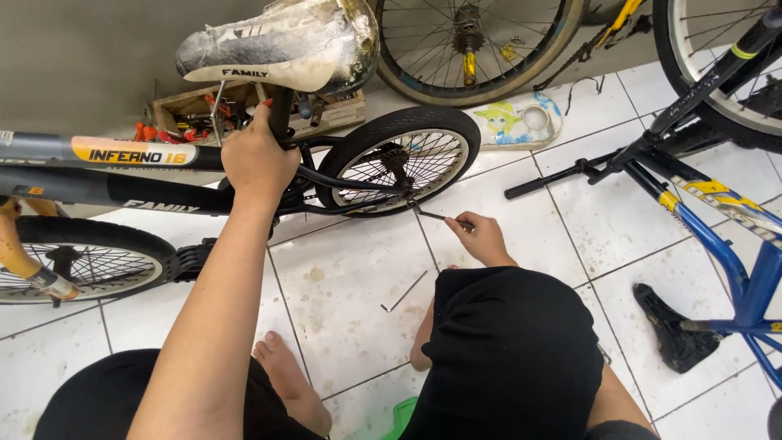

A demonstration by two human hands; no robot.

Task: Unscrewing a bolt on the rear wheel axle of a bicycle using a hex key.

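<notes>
Wrench (436, 217), thin and dark, lies low beside the rear wheel (399, 159) of a small black bicycle (122, 191), tip at the axle. Right hand (482, 237) pinches its free end, fingers closed around it. Left hand (259, 159) is wrapped shut on the seat post (281, 110) under a worn white saddle (277, 45). Hex key (405, 292) lies loose on the white tiled floor (350, 326) between the knees. Blue bicycle (717, 204) stands at right; wooden toolbox (195, 110) sits by the wall.
</notes>
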